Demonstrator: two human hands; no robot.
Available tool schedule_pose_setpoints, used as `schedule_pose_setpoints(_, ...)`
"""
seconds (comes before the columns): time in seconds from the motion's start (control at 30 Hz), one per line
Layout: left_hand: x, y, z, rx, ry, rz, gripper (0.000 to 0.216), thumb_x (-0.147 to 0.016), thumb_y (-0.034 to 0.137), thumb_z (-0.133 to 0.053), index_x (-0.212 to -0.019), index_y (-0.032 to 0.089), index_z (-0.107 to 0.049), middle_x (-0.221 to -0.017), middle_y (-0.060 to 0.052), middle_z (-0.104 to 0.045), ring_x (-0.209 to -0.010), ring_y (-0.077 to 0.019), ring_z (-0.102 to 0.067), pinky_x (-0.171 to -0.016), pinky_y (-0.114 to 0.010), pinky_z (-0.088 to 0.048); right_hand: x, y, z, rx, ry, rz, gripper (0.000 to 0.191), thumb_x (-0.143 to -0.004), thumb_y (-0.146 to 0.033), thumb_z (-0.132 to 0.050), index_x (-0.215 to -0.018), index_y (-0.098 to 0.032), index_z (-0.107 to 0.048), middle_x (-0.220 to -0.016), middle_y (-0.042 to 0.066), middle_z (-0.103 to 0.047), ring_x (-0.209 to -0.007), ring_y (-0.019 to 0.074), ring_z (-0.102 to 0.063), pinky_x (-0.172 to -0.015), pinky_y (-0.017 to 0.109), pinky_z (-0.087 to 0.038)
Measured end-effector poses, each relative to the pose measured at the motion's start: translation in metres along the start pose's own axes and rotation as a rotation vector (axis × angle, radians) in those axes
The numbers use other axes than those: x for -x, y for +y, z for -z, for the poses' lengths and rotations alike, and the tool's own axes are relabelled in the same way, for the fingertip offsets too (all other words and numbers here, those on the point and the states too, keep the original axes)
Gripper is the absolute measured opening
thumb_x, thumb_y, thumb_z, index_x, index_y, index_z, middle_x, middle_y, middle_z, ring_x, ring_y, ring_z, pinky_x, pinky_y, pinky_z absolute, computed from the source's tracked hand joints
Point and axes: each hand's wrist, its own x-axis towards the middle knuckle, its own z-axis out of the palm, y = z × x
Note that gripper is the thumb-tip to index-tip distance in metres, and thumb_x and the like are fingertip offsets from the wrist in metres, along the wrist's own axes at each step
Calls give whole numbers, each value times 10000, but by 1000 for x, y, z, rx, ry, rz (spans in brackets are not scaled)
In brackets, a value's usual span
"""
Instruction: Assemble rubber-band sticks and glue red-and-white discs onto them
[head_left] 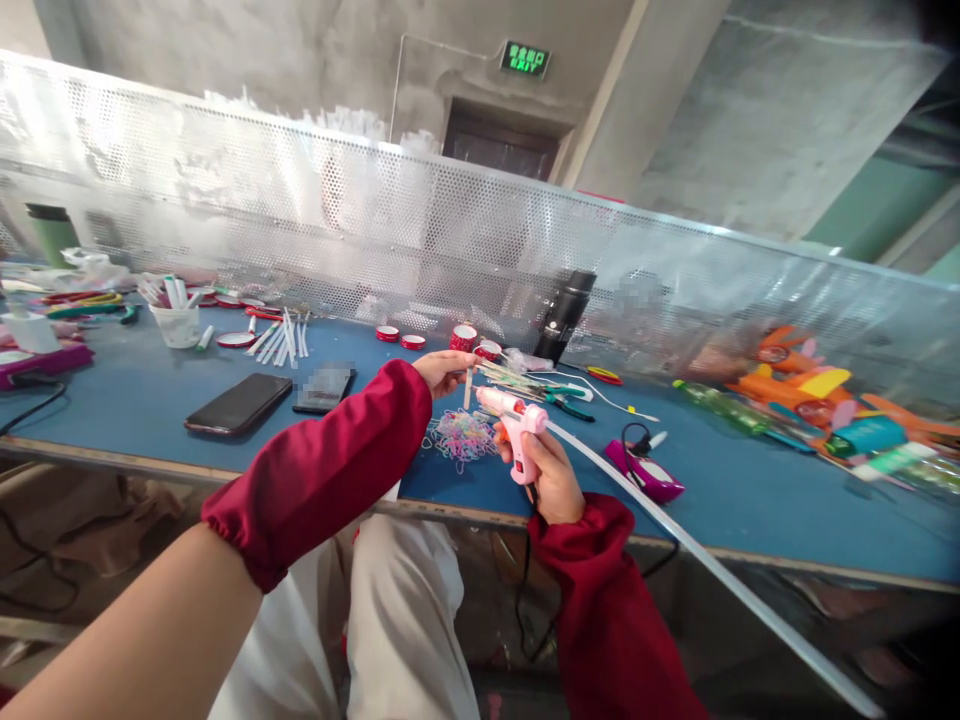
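Note:
My right hand is wrapped around the handle of a pink glue gun, its nozzle pointing left. A long, pale glue stick runs out of the gun's rear and down to the right. Between the closed fingertips of my left hand a small wooden stick hangs upright, close to the nozzle; I cannot tell whether they touch. Below lies a heap of colourful rubber bands. Several loose wooden sticks are just behind the gun.
Two phones, one black, lie left. Further back are a white cup of pens and red tape rolls. A black bottle, green-handled pliers, a purple power strip and orange toy planes are to the right.

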Motion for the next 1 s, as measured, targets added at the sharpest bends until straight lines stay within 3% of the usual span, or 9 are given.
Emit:
schedule_pose_setpoints(0.63,2,1,-2,-37,7,-11,130,-768,198,-755,-878,133,-735,-739,-17,-657,-535,-37,-571,-424,-116,-388,0,-7,-7,-12,64,-91,383,-696,-472,-756,-947,-184,-730,-879,73,-706,-613,144,-550,-485,259,-384)
schedule_pose_setpoints(1.0,4,4,-4,-53,13,-18,99,-793,197,-738,-873,139,-735,-740,-15,-643,-573,-38,-569,-462,-126,-375,3,-9,-6,0,-20,17,357,-779,-490,-662,-950,-182,-713,-857,74,-682,-643,163,-525,-604,317,-428)
